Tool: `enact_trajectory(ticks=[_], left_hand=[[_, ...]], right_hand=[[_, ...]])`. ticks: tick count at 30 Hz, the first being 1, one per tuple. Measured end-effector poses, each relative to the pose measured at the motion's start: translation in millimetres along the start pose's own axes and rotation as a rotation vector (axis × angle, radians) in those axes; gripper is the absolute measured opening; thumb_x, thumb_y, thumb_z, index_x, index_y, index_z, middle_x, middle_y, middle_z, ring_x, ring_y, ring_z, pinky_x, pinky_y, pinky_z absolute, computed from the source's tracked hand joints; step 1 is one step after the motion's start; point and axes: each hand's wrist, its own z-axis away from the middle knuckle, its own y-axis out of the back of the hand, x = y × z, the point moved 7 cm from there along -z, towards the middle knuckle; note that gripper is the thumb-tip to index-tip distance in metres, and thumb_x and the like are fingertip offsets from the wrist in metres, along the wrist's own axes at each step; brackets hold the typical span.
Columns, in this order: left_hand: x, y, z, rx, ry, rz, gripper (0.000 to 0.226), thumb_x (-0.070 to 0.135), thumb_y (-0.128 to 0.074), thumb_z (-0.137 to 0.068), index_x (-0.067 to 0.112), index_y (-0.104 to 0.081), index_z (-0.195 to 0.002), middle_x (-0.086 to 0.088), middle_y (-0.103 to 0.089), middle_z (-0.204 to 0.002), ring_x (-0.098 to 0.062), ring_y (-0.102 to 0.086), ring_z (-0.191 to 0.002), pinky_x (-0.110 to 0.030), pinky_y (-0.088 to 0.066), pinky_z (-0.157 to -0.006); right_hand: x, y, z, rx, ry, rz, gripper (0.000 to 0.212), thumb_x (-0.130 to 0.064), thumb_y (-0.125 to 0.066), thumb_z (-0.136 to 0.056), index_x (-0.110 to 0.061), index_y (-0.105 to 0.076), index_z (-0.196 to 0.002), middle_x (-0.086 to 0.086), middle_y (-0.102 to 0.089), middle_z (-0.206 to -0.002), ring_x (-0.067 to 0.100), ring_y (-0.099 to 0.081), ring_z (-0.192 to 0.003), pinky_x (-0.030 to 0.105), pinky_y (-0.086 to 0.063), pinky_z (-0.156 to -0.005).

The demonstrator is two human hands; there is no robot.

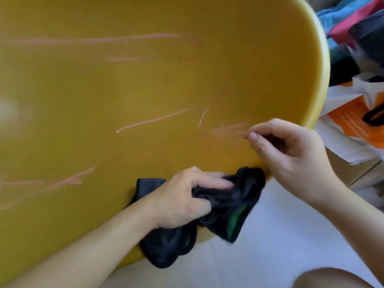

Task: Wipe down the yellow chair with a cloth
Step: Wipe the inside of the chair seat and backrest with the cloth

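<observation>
Left hand [182, 196] gripping a bunched black cloth [228, 206] on the near edge of the yellow chair [145, 90], right hand [291, 150] just beside the cloth, fingers curled, holding nothing, at a pink scuff mark [228, 128].

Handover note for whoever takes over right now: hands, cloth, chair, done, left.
Left hand: grips the bunched black cloth with green trim, pressed on the near rim of the yellow plastic chair.
Right hand: holds nothing, fingers curled, fingertips at a faint pink smear near the rim, apparently picking at it.
Done: hard to tell; only that smear looks faded.
Left: the long pink streaks across the middle, top and left of the chair need wiping.
</observation>
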Motion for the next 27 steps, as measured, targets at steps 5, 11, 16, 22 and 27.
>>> enact_trajectory(ticks=[5,11,16,22,27], left_hand=[[21,-3,24,0.109,-0.08,-0.126,0.051,0.005,-0.05,-0.063,0.041,-0.075,-0.089,0.033,-0.064,-0.107,-0.009,-0.049,-0.103,-0.009,-0.038,-0.085],[7,7,-34,0.372,-0.056,-0.29,0.041,0.019,-0.051,-0.077,0.029,-0.063,-0.115,0.011,-0.065,-0.115,-0.019,-0.057,-0.108,-0.037,-0.043,-0.096],[13,3,29,0.174,-0.135,-0.461,0.046,0.012,-0.047,-0.078,0.032,-0.059,-0.118,0.012,-0.06,-0.102,-0.015,-0.053,-0.089,-0.024,-0.037,-0.087],[-41,59,124,0.209,0.201,-0.658,0.041,0.027,-0.042,-0.081,0.049,-0.051,-0.115,0.027,-0.057,-0.107,-0.008,-0.043,-0.093,-0.024,-0.041,-0.08],[-30,51,127,0.267,0.27,-0.571,0.051,0.044,-0.051,-0.088,0.048,-0.029,-0.134,0.031,-0.046,-0.119,-0.005,-0.043,-0.11,-0.017,-0.038,-0.091]], right_hand=[[-4,-10,2,-0.247,-0.085,-0.111,0.012,-0.019,-0.062,-0.094,-0.016,-0.072,-0.088,-0.008,-0.066,-0.072,0.005,-0.057,-0.065,0.015,-0.042,-0.059],[-11,-33,18,-0.526,0.082,0.536,0.033,-0.036,-0.036,-0.087,-0.037,-0.059,-0.111,-0.01,-0.064,-0.097,0.014,-0.055,-0.091,0.033,-0.046,-0.082],[-39,-54,16,-0.919,0.023,0.493,0.022,-0.038,-0.034,-0.075,-0.037,-0.056,-0.076,-0.016,-0.061,-0.077,0.004,-0.053,-0.078,0.02,-0.046,-0.071],[-78,-150,49,-1.112,0.325,0.335,0.037,-0.032,-0.062,-0.087,-0.037,-0.049,-0.121,-0.017,-0.055,-0.102,0.008,-0.053,-0.088,0.023,-0.042,-0.075],[-68,-141,24,-1.038,0.311,0.573,0.034,-0.019,-0.055,-0.081,-0.042,-0.062,-0.105,-0.013,-0.059,-0.095,0.015,-0.056,-0.089,0.029,-0.047,-0.082]])
